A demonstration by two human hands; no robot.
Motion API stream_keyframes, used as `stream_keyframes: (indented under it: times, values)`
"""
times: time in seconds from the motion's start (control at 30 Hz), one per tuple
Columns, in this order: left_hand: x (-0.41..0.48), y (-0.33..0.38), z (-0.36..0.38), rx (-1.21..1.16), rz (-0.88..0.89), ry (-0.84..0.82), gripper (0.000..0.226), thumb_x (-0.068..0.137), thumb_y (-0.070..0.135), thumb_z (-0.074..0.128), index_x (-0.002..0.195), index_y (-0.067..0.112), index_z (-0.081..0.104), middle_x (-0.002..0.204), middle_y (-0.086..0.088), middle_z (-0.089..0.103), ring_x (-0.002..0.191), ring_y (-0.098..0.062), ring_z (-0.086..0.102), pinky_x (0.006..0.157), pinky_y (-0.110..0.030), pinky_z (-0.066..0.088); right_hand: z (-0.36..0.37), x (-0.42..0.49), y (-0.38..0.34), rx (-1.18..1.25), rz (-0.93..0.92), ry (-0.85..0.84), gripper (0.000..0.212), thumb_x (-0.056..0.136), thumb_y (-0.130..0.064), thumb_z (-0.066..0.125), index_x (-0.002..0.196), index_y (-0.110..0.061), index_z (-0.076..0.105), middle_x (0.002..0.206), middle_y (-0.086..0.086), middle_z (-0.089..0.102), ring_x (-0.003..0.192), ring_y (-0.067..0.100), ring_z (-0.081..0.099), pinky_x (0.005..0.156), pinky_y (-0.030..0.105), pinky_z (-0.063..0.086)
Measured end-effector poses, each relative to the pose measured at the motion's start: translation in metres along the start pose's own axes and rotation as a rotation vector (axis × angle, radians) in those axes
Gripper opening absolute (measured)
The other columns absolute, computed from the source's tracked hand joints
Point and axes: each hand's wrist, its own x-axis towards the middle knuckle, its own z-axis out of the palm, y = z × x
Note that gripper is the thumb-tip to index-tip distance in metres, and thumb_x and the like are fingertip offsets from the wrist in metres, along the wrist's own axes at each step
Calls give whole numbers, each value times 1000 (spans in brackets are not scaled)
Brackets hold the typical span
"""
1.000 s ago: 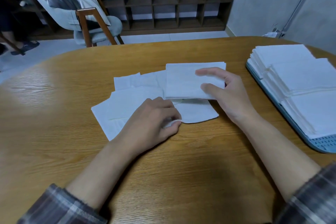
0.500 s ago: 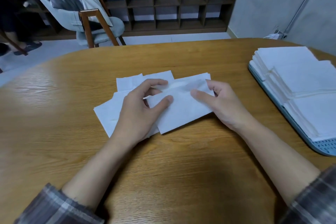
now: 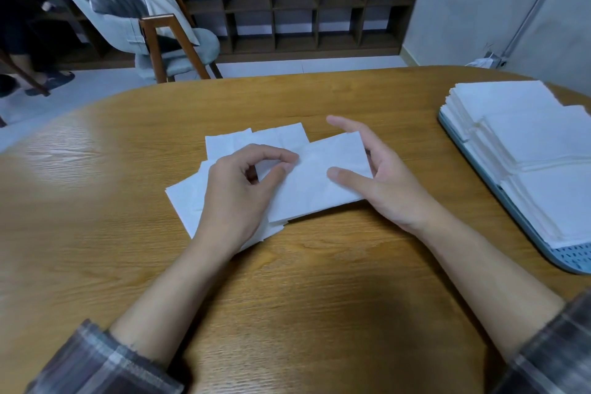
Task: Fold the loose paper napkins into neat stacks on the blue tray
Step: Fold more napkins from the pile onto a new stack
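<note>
Left hand (image 3: 238, 192) pinches left end of folded napkin (image 3: 315, 189) atop loose napkins (image 3: 185, 198); right hand (image 3: 388, 189) spread wide, thumb pressing it. Right: stacks (image 3: 524, 125) on blue tray (image 3: 572, 257).

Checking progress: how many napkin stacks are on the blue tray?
3. The far stack, middle stack and near stack lie in a row along the tray. The frame cuts off the tray's right side, so more may be hidden.
</note>
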Motion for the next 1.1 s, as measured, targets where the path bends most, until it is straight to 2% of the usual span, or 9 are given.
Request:
stream_keyframes:
  times: [0.07,0.13,0.23,0.33,0.43,0.57,0.7,0.8,1.1]
  values:
    - [-1,1,1,59,23,23,16,97,22,76,109,33,78,114,18,72,93,1,63,75,-18,47,-2,0,1,17,-20,-7,72,97,-4,71,154,-38,43,128,4,69,117,22,68,93,32,57]
    - [-1,3,-1,36,-8,15,31,98,32,75,127,39,67,128,17,63,114,2,61,90,-18,50,-6,1,-2,179,-18,-12,77,95,-2,70,155,-40,40,122,3,71,113,23,70,89,35,59]
    - [-1,13,-5,-213,-124,-107,38,101,35,69,136,44,59,116,4,71,103,-11,69,88,-28,56,-9,1,-4,328,17,2,78,93,0,68,153,-41,40,116,3,73,109,23,71,86,37,62]
    - [-3,17,-4,-257,-61,-202,46,100,21,72,139,39,57,117,3,75,106,-17,73,86,-38,62,-7,3,2,13,-51,60,67,98,-1,70,148,-37,44,127,6,69,112,26,70,95,44,60]
    - [-2,11,-2,-114,-5,-171,48,98,13,76,136,36,59,125,14,69,111,-14,71,90,-46,62,-9,3,2,-33,-69,68,44,98,-1,70,134,-27,63,124,-7,71,113,12,66,96,29,52]
    - [-1,4,-6,78,49,-150,56,98,26,75,145,43,49,129,21,66,116,-4,65,96,-29,56,-11,3,3,-123,-74,23,25,97,0,70,111,-18,80,117,-11,79,118,3,67,101,15,44]
    - [1,-8,-9,458,97,-239,67,95,48,74,153,38,42,152,18,48,141,-2,43,109,-25,37,-20,6,4,-176,-32,251,29,96,-1,70,114,-21,81,119,-17,77,120,-6,63,102,7,41]
    - [1,-15,-9,605,87,-339,64,93,60,68,149,35,50,151,16,52,139,-9,46,105,-26,38,-26,7,5,-191,-22,354,30,95,-2,69,114,-22,81,118,-21,76,118,-12,61,95,0,38]
    - [-5,-8,-1,441,228,-485,50,83,45,85,128,36,64,130,24,59,124,4,54,103,-14,39,-24,9,7,-199,-35,390,31,93,2,67,112,-18,81,116,-18,77,113,-13,63,90,0,40]
